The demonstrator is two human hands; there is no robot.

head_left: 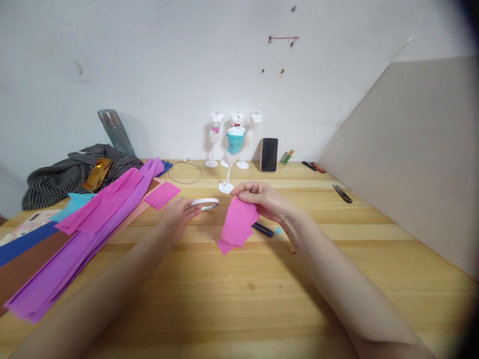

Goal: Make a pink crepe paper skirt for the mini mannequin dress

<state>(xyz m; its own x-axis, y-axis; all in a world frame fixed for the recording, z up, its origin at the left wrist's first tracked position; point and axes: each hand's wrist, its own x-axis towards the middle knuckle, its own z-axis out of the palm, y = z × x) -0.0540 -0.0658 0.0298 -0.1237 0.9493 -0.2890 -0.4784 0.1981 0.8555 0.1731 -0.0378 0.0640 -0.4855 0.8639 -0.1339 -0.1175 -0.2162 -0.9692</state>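
Observation:
My right hand (264, 199) pinches the top edge of a folded pink paper piece (238, 225), which hangs down to the wooden table (239, 294). My left hand (178, 215) grips a white tape roll (205, 203) by its near rim, just left of the pink piece. A dark blue tool (263, 229) lies on the table behind the pink paper, partly hidden by it. A small mannequin with a teal bodice (235, 142) stands on a white stand just beyond the two hands.
Long pink and purple paper strips (86, 234) fan over the table's left, with blue and brown sheets beneath. A striped cloth (71, 174), a metal flask (114, 130), more white mannequins (216, 130), a phone (269, 154), snips (342, 194) and a grey board (415, 159) stand around.

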